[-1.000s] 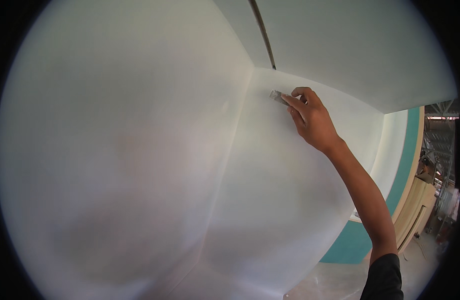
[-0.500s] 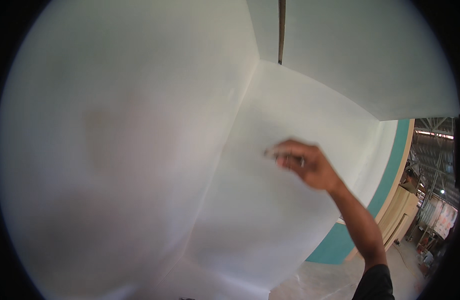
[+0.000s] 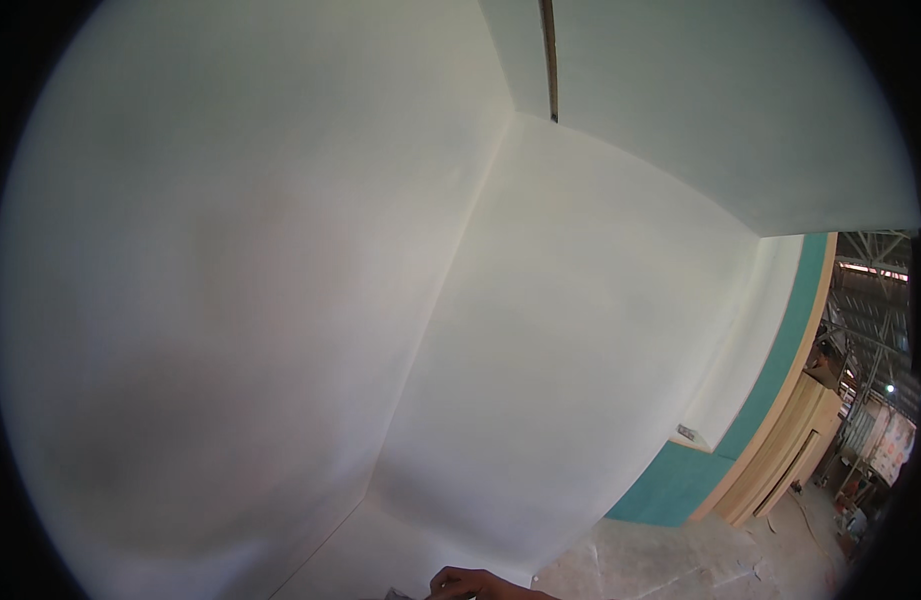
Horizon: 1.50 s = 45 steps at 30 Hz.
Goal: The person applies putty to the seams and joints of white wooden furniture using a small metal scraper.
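Note:
My right hand (image 3: 468,582) is low in the picture, near the white bottom panel, with its forearm coming in from the right. Its fingers are curled, and the lower edge cuts part of them off. A small grey piece (image 3: 397,594) shows just left of the fingertips; its kind is too little visible to name, and I cannot tell whether the fingers touch it. In front of me stand a broad white left panel (image 3: 230,300) and a white side panel (image 3: 570,300), meeting in a slanting corner seam. My left hand is out of view.
Overhead, a white panel (image 3: 730,120) has a dark narrow slot (image 3: 550,60). To the right are a teal edge strip (image 3: 780,370), a small grey object (image 3: 686,432) on a ledge, stacked wooden boards (image 3: 780,460) and the concrete floor (image 3: 670,560). A cluttered workshop lies beyond.
My right hand has dropped from in front of the side panel to the bottom of the picture. The small object on the ledge, earlier mostly behind my arm, now shows.

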Motion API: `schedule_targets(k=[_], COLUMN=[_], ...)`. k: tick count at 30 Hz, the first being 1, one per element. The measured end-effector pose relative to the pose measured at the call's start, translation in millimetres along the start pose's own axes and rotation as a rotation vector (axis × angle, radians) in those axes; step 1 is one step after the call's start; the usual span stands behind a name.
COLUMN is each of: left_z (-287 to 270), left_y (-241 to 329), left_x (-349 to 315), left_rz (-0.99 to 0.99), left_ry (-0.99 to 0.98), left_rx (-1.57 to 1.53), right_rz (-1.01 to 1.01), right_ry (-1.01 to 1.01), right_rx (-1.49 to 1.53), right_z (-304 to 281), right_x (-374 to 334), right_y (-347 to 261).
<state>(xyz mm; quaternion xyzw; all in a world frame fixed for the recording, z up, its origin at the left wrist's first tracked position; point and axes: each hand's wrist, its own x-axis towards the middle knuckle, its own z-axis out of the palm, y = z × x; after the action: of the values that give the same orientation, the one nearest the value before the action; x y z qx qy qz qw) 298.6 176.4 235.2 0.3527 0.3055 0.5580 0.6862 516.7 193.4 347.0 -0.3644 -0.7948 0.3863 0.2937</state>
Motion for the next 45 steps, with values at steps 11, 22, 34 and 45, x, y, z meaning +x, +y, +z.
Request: schedule_targets(k=[11,22,34,45], left_z=[-3,-2,-6,-13], left_y=[-5,0,-10,-24], left_x=[0,-5,2,8], left_rz=[0.009,0.011,0.022,0.067], left_ry=[0.008,-0.021,0.097,0.048], left_rx=[0.017,0.031,0.109,0.173], right_rz=[-0.119,-0.102,-0.189,-0.572], right_ry=[0.035,-0.04,0.287,1.031], right_rx=[-0.105,-0.105,0.509,0.16], right_z=[-5,-10,-88,-222], right_x=[5,9,51,266], right_y=[5,4,-54,-302])
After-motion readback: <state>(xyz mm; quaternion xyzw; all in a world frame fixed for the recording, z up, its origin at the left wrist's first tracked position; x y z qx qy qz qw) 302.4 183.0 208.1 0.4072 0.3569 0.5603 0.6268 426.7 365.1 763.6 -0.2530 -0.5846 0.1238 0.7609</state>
